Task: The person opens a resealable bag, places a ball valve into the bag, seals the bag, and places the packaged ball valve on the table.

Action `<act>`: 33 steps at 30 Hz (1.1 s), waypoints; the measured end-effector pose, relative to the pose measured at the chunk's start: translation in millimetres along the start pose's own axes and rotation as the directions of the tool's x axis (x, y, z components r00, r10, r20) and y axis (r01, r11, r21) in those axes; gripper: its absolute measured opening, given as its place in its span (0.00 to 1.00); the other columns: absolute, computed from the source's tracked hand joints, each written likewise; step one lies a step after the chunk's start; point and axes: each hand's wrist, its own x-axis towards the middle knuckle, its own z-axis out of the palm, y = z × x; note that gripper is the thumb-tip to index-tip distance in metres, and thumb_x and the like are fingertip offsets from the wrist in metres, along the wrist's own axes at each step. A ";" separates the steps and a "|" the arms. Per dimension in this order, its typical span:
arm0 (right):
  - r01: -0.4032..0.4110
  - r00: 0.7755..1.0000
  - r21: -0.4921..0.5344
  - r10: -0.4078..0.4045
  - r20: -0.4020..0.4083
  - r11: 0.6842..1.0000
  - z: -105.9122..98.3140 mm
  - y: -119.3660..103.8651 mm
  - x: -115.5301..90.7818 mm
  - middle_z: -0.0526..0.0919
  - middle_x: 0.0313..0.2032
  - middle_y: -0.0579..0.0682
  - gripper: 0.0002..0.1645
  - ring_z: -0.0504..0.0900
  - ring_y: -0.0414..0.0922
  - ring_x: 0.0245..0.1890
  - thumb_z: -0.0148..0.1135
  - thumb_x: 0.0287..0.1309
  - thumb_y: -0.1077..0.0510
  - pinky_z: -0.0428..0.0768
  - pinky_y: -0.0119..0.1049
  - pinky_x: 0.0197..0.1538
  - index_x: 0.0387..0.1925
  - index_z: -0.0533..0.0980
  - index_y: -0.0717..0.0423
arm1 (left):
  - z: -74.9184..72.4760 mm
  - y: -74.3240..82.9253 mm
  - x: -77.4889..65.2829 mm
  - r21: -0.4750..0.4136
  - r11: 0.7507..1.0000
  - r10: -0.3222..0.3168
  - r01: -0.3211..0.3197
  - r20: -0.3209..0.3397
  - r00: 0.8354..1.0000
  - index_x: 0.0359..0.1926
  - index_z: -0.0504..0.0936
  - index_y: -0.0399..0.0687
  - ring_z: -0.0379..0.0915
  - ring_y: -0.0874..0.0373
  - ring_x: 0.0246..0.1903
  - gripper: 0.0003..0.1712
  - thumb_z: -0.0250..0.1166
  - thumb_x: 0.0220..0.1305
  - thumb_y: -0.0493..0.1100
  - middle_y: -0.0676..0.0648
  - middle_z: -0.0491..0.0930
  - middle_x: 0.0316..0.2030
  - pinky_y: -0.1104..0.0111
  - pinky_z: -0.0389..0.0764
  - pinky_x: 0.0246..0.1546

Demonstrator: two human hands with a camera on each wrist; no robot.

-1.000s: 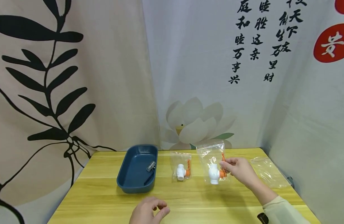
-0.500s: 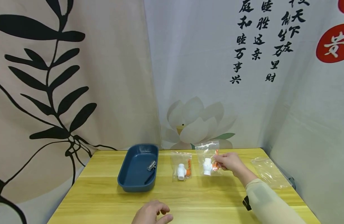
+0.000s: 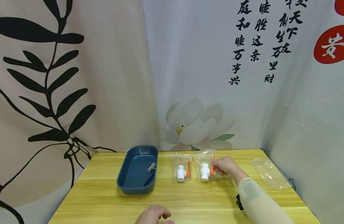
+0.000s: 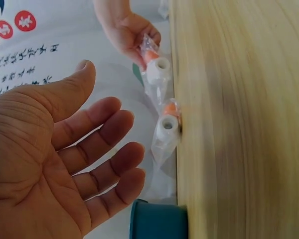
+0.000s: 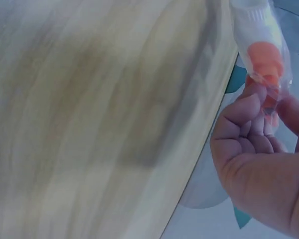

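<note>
My right hand [image 3: 225, 166] pinches the orange handle of a white plastic ball valve [image 3: 205, 172] through its clear zip bag. In the right wrist view, thumb and fingers grip the bag at the valve's orange part [image 5: 265, 59]. A second bagged ball valve [image 3: 181, 173], also white with an orange handle, stands just to its left on the table [image 3: 188, 202]. My left hand [image 3: 153, 215] hovers at the front of the table, holding nothing. Its fingers are relaxed and slightly bent in the left wrist view, palm [image 4: 30, 169] showing.
A dark blue tray [image 3: 121, 183] sits left of the valves, with a small metal piece [image 3: 151, 167] and a dark slim item [image 3: 148, 179] inside. An empty clear plastic bag [image 3: 270, 174] lies at the right edge. A printed curtain [image 3: 118, 77] hangs behind the table.
My right hand has carried the bagged valve leftward and lowered it beside the other one. My left hand has drawn slightly back toward the lower edge of the view.
</note>
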 end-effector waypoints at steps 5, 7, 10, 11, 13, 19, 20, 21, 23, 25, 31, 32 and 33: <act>-0.020 1.000 0.010 0.020 0.006 1.000 2.3 5.0 5.6 0.77 0.17 0.46 0.24 0.69 0.39 0.17 0.66 0.75 0.50 0.69 0.32 0.26 0.22 0.79 0.58 | 5.1 -4.4 2.9 -0.021 0.999 0.032 -0.032 0.004 0.999 0.48 0.90 0.73 0.77 0.75 0.39 0.17 0.70 0.66 0.70 0.69 0.85 0.40 0.68 0.81 0.38; -0.034 0.999 0.013 0.034 0.005 0.999 3.0 7.2 8.0 0.77 0.16 0.46 0.24 0.69 0.39 0.17 0.65 0.75 0.50 0.68 0.31 0.26 0.23 0.80 0.58 | 5.8 -1.6 1.9 -0.008 0.999 0.039 -0.039 0.000 0.999 0.48 0.90 0.73 0.77 0.76 0.39 0.17 0.70 0.67 0.70 0.70 0.85 0.40 0.69 0.82 0.39; -0.056 0.998 0.014 0.056 -0.002 0.998 3.7 11.3 12.1 0.76 0.16 0.46 0.23 0.69 0.39 0.17 0.64 0.76 0.51 0.68 0.31 0.25 0.23 0.81 0.58 | 6.4 2.7 -0.7 0.015 0.999 0.044 -0.044 -0.011 0.999 0.48 0.90 0.74 0.76 0.77 0.39 0.18 0.69 0.67 0.72 0.71 0.84 0.39 0.69 0.82 0.39; -0.059 0.998 0.009 0.059 -0.005 0.998 3.8 12.7 13.4 0.75 0.15 0.45 0.24 0.69 0.39 0.17 0.64 0.76 0.50 0.68 0.31 0.25 0.23 0.81 0.58 | 6.5 3.9 -1.6 0.022 0.999 0.045 -0.045 -0.016 0.999 0.47 0.90 0.74 0.76 0.77 0.39 0.18 0.69 0.66 0.72 0.71 0.84 0.39 0.69 0.81 0.39; -0.071 0.997 0.008 0.071 -0.013 0.997 4.2 14.7 15.3 0.75 0.15 0.45 0.23 0.69 0.39 0.17 0.64 0.76 0.50 0.68 0.31 0.25 0.23 0.81 0.57 | 6.9 5.1 -2.8 0.032 0.998 0.057 -0.056 -0.026 0.998 0.47 0.89 0.74 0.76 0.77 0.39 0.18 0.68 0.66 0.73 0.71 0.84 0.39 0.69 0.81 0.39; -0.092 0.996 0.015 0.092 -0.018 0.996 5.9 18.0 19.4 0.75 0.15 0.44 0.23 0.69 0.37 0.17 0.64 0.76 0.50 0.69 0.30 0.24 0.24 0.82 0.57 | 6.5 8.6 -4.9 0.033 0.996 0.083 -0.082 -0.032 0.996 0.47 0.89 0.73 0.76 0.78 0.38 0.18 0.68 0.67 0.72 0.71 0.84 0.38 0.70 0.81 0.38; -0.093 0.996 0.016 0.093 -0.017 0.996 6.3 18.1 19.7 0.75 0.15 0.44 0.23 0.69 0.37 0.16 0.64 0.76 0.50 0.69 0.29 0.24 0.24 0.83 0.57 | 6.5 8.8 -5.0 0.036 0.996 0.085 -0.084 -0.032 0.996 0.47 0.89 0.73 0.76 0.78 0.38 0.18 0.68 0.67 0.72 0.71 0.84 0.38 0.70 0.81 0.38; -0.092 0.996 0.024 0.093 -0.017 0.995 6.7 18.3 20.0 0.75 0.15 0.44 0.23 0.69 0.37 0.16 0.64 0.76 0.51 0.69 0.29 0.24 0.24 0.83 0.58 | 6.6 9.0 -5.2 0.038 0.996 0.086 -0.085 -0.033 0.996 0.48 0.89 0.73 0.76 0.78 0.38 0.18 0.68 0.67 0.72 0.71 0.84 0.39 0.70 0.81 0.38; -0.089 0.996 0.025 0.090 -0.025 0.996 7.5 18.8 20.9 0.74 0.14 0.43 0.24 0.67 0.36 0.15 0.65 0.75 0.51 0.67 0.29 0.22 0.21 0.82 0.57 | 6.7 9.2 -5.2 0.036 0.996 0.084 -0.082 -0.034 0.996 0.48 0.89 0.73 0.76 0.78 0.38 0.18 0.68 0.68 0.72 0.71 0.84 0.39 0.70 0.81 0.37; -0.073 0.997 0.003 0.073 -0.036 0.997 8.4 20.1 22.3 0.73 0.12 0.43 0.27 0.66 0.36 0.14 0.65 0.75 0.50 0.66 0.29 0.21 0.18 0.81 0.56 | 6.5 9.1 -4.9 0.032 0.996 0.078 -0.077 -0.032 0.996 0.48 0.89 0.72 0.76 0.78 0.38 0.18 0.68 0.68 0.72 0.70 0.84 0.39 0.70 0.81 0.37; -0.047 0.992 -0.179 0.025 -0.120 0.983 11.7 26.6 31.0 0.69 0.08 0.40 0.31 0.65 0.36 0.11 0.70 0.70 0.48 0.65 0.29 0.20 0.10 0.77 0.50 | 5.1 9.5 -3.3 0.013 0.997 0.072 -0.072 -0.013 0.997 0.48 0.90 0.69 0.76 0.77 0.37 0.17 0.69 0.69 0.69 0.69 0.84 0.39 0.70 0.81 0.36; -0.044 0.991 -0.211 0.016 -0.133 0.976 12.1 27.5 32.5 0.69 0.08 0.40 0.31 0.65 0.36 0.11 0.70 0.69 0.47 0.65 0.28 0.20 0.10 0.77 0.50 | 5.3 9.2 -3.0 0.012 0.997 0.071 -0.071 -0.012 0.997 0.48 0.90 0.69 0.76 0.77 0.37 0.17 0.69 0.69 0.68 0.68 0.84 0.39 0.70 0.81 0.36; -0.042 0.990 -0.232 0.009 -0.142 0.972 12.5 27.6 33.0 0.69 0.08 0.40 0.30 0.66 0.36 0.11 0.71 0.68 0.47 0.65 0.28 0.20 0.10 0.77 0.50 | 5.6 8.5 -2.7 0.011 0.997 0.072 -0.072 -0.012 0.997 0.48 0.90 0.68 0.76 0.77 0.37 0.17 0.69 0.69 0.68 0.68 0.84 0.39 0.70 0.82 0.36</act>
